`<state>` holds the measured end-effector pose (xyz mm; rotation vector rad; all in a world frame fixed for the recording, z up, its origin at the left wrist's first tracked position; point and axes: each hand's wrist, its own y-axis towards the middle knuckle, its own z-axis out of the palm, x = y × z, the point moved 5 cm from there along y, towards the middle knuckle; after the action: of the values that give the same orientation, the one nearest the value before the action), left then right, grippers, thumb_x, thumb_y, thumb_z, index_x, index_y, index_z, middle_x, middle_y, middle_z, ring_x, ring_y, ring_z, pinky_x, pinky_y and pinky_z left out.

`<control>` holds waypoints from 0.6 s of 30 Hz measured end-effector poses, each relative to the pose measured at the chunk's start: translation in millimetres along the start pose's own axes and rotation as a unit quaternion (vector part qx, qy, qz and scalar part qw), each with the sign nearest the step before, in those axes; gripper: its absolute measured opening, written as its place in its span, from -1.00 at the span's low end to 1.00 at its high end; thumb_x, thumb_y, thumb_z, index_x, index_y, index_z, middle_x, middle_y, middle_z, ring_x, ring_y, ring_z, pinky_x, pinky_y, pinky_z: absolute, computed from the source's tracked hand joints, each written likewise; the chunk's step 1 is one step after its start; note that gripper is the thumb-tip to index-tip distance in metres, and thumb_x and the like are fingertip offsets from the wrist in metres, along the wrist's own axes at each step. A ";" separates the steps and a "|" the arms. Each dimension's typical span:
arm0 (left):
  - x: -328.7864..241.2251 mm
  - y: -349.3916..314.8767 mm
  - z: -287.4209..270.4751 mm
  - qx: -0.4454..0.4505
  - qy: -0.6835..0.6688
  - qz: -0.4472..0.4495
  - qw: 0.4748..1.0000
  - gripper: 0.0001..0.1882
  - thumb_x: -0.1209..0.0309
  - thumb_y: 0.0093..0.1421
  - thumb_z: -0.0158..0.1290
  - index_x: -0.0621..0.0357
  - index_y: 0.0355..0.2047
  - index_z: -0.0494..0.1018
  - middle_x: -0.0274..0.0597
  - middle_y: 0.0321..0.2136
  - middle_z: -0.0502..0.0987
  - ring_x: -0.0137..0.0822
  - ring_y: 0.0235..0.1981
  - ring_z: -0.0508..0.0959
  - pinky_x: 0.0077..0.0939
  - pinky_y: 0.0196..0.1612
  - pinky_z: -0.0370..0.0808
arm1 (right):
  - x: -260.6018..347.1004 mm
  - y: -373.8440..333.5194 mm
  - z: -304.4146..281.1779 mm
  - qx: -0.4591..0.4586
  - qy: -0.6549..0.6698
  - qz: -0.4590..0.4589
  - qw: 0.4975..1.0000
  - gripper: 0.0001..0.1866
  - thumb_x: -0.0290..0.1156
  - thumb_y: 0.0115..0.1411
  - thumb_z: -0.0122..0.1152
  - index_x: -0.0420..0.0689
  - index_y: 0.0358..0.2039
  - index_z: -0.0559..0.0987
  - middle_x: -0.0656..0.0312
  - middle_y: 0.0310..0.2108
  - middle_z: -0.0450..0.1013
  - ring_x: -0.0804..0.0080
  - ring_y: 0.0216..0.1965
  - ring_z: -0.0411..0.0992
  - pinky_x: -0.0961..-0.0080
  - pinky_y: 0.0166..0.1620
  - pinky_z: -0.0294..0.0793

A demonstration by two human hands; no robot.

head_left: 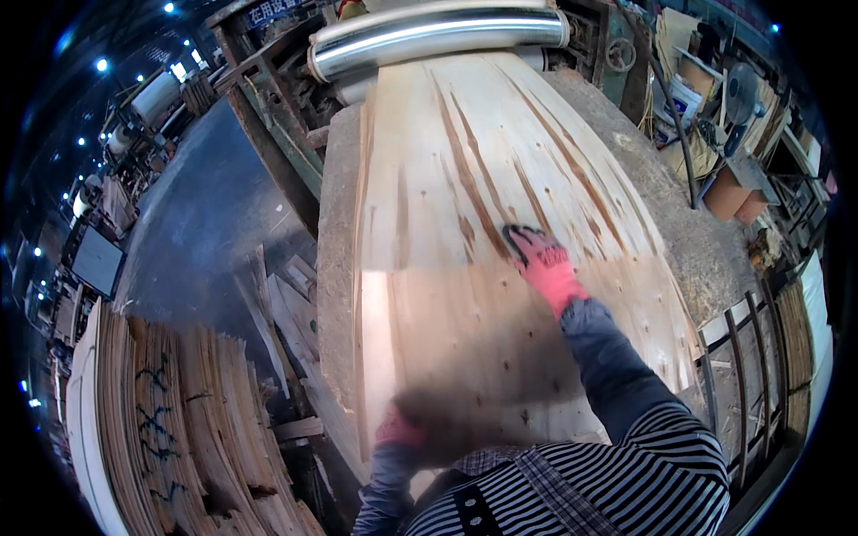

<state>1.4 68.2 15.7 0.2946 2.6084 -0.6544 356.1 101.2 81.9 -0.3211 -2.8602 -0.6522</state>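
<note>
My right hand (543,261), in a pink glove with dark fingertips, lies open on the wood veneer. Its fingers reach over the seam where the pale, brown-streaked far sheet (420,143) meets the tanner near sheet (447,313). Close to the left edge of the near sheet is my left hand (400,427), also in a pink glove. A dark blur covers its fingers, so their grip is hidden. Beyond the sheets, a shiny metal roller (438,40) spans the machine, and the far sheet's end reaches up to it.
A stack of veneer sheets (197,411) stands at lower left, with loose wood strips (290,313) beside it. On the right are a metal rack (751,375), a cardboard box (733,195) and a fan (742,94). A handwheel (620,54) sits beside the roller.
</note>
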 end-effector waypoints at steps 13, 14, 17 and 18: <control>15.4 -3.6 0.3 -0.135 -0.236 0.033 0.962 -0.35 0.40 -0.09 0.04 0.10 0.05 0.07 0.04 -0.16 0.37 -0.06 -0.12 0.37 -0.32 -0.08 0.31 | 50.0 -39.9 -4.3 0.018 0.112 -0.048 0.992 -0.42 -0.17 0.01 0.00 -0.13 0.04 0.18 0.05 0.06 0.07 0.20 0.11 0.00 0.22 0.14 -0.11; 16.9 -3.9 0.4 -0.115 -0.195 0.011 0.974 -0.37 0.41 -0.04 -0.02 0.11 0.06 0.03 0.06 -0.11 0.32 -0.03 -0.08 0.33 -0.33 -0.06 0.29 | 52.1 -63.7 -13.9 0.035 0.122 -0.048 0.991 -0.42 -0.21 0.00 0.03 -0.14 0.03 0.19 0.05 0.06 0.07 0.19 0.10 0.01 0.21 0.14 -0.10; 10.4 -0.6 -5.8 -0.046 -0.012 0.006 0.999 -0.34 0.31 -0.03 -0.07 0.28 0.06 -0.01 0.14 -0.11 0.30 0.03 -0.09 0.33 -0.31 -0.04 0.27 | 51.4 -131.4 -36.4 0.085 0.125 -0.029 0.988 -0.41 -0.27 -0.05 0.09 -0.16 0.02 0.21 0.03 0.05 0.08 0.14 0.09 0.02 0.20 0.14 -0.09; 4.0 0.4 -7.1 -0.053 0.050 0.020 0.997 -0.33 0.25 -0.06 -0.06 0.31 0.03 0.03 0.15 -0.21 0.36 0.03 -0.19 0.38 -0.27 -0.12 0.31 | 51.6 -152.6 -42.1 0.101 0.122 -0.017 0.987 -0.40 -0.28 -0.07 0.11 -0.17 0.01 0.21 0.02 0.05 0.08 0.12 0.09 0.02 0.20 0.13 -0.09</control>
<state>-4.5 72.4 19.4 0.3543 2.7138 -0.4973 274.2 -43.2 69.4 -0.1493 -2.6716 -0.3725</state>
